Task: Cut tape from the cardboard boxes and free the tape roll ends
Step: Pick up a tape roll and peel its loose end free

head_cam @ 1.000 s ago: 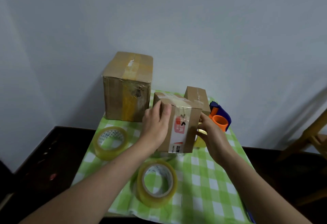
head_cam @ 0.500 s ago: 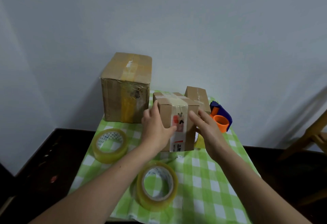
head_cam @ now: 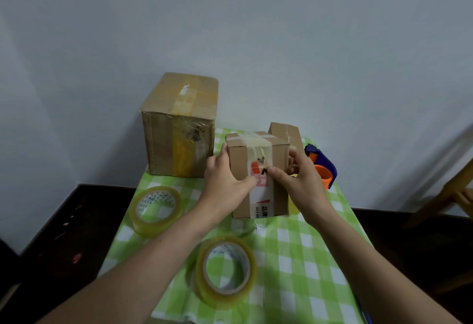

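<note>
Steadying the small brown cardboard box on the green-and-white checked tablecloth, the left hand wraps its near left side with the thumb across the front, while the right hand pinches at the printed tape strip running down the box's face, thumb and forefinger closed together on it. My worry is that the light box slides or tips if the pull outruns the left hand's hold, or that the tape tears short and leaves a stub. No blade is visible, so a fingernail slip seems possible too. The large brown taped cardboard box stands behind to the left against a plain pale wall. A narrower cardboard box sits just behind the held one. Two clear yellowish tape rolls lie flat nearby, their ends not visibly freed. A blue-and-orange tape dispenser rests at the right; dark flooring surrounds the small table.
</note>
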